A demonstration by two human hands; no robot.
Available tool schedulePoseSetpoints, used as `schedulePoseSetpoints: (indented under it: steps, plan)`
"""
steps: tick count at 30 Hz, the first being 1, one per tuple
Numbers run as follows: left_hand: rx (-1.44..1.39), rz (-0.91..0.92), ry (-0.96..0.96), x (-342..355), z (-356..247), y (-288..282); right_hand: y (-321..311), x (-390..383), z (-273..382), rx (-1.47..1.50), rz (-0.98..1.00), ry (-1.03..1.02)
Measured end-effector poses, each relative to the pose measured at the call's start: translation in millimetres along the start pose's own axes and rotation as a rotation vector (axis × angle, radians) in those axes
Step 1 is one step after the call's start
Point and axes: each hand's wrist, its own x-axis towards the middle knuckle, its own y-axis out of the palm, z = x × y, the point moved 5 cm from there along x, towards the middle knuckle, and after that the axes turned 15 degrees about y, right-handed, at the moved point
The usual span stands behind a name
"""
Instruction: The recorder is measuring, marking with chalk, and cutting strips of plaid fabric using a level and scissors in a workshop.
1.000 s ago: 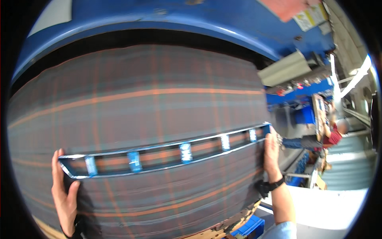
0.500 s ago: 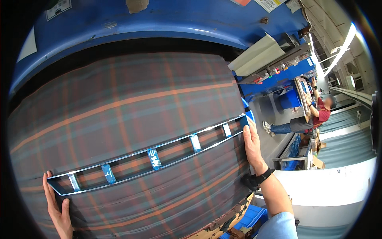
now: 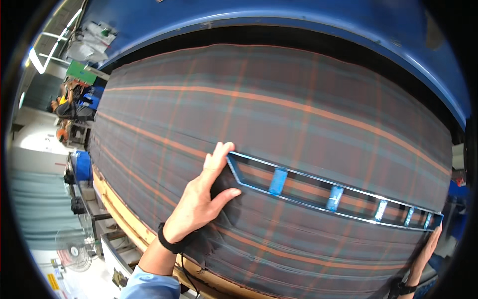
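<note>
A long, narrow metal cutting die (image 3: 303, 173) with blue cross-pieces lies flat on dark plaid fabric (image 3: 279, 119), slanting down to the right. My left hand (image 3: 201, 197) is at its near-left end. The fingers reach to the upper corner and the thumb is spread beside the lower corner, so the hand stands open around that end. At the far right end, my right hand (image 3: 427, 251) is against the die, its fingers partly hidden from view. An orange stripe of the plaid shows through the die's openings.
A blue machine body (image 3: 279, 11) curves over the fabric's far side. Along the front left runs a wooden table edge (image 3: 124, 214). A fan (image 3: 73, 249) and a blue bin (image 3: 82, 165) stand to the left. Farther back at the left is another person (image 3: 67, 102).
The view has swung to the left, so the die sits farther right in the picture. Both hands are still at its two ends, and the left thumb is now nearer the lower corner.
</note>
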Motion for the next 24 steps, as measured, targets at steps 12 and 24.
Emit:
schedulePoseSetpoints:
  steps: [12,24]
  plan:
    - [0.036,0.051,0.038,1.5,6.9,-7.1,-1.4,0.0,-2.4,0.012,0.0,0.067]
    - [-0.05,0.012,0.083,-2.0,12.0,-7.2,-11.7,2.5,-13.7,-0.098,-0.063,0.026]
